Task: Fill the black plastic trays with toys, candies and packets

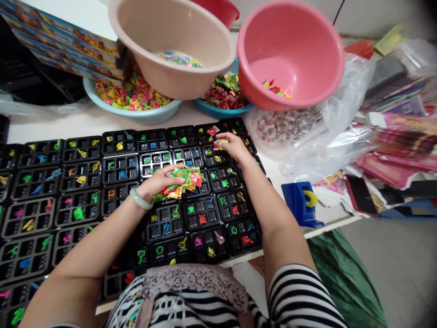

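1. Black compartment trays (155, 167): set in rows, small plastic toys (78, 213) inside.
2. Left hand (160, 181): cupping a bunch of bright packets (186, 178) above trays.
3. Right hand (234, 146): fingertips pinched on packets, number unclear, at far-right trays.
4. Red packet (212, 130): in far tray.

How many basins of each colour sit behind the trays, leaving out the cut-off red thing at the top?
Beige basin: 1
Pink basin: 1
Light blue basin: 1
Darker blue basin: 1
Total: 4
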Demonstrator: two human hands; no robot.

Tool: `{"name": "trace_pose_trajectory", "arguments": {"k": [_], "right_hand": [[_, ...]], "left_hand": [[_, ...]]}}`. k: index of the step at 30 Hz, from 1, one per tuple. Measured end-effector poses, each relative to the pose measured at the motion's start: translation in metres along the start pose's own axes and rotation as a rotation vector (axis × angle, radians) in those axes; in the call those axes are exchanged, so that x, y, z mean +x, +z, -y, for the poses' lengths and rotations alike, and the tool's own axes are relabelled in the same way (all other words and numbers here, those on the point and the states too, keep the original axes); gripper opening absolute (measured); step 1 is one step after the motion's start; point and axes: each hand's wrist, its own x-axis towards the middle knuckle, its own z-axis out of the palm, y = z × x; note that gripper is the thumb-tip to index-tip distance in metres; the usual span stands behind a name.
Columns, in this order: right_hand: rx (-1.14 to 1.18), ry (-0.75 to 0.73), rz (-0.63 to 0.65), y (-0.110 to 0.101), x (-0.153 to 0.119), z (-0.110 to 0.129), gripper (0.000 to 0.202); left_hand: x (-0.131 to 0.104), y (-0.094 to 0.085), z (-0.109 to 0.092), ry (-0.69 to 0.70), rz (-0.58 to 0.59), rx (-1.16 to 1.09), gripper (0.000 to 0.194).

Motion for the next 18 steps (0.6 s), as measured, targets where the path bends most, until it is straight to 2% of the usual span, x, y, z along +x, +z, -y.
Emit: {"name": "trace_pose_trajectory", "arguments": {"k": [4,9,14,18], "right_hand": [[-0.148,-0.006,-0.030,-0.003,-0.003,-0.003,0.032],[-0.186,-0.016,0.002,-0.009,-0.003,-0.006,0.041],[-0.036,0.053,-0.075,-0.022,-0.005,-0.015,0.041],[0.089,0.056,-0.020,-0.032,-0.028,-0.014,0.035]], "left_hand": [[0.001,0.003,0.000,0.007,-0.011,0.039,0.066],[0.002,0.003,0.002,-0.016,0.001,0.038,0.071],[0.002,0.004,0.002,-0.018,-0.007,0.001,0.074],[0.000,0.005,0.001,-0.038,-0.010,-0.015,0.072]]}}
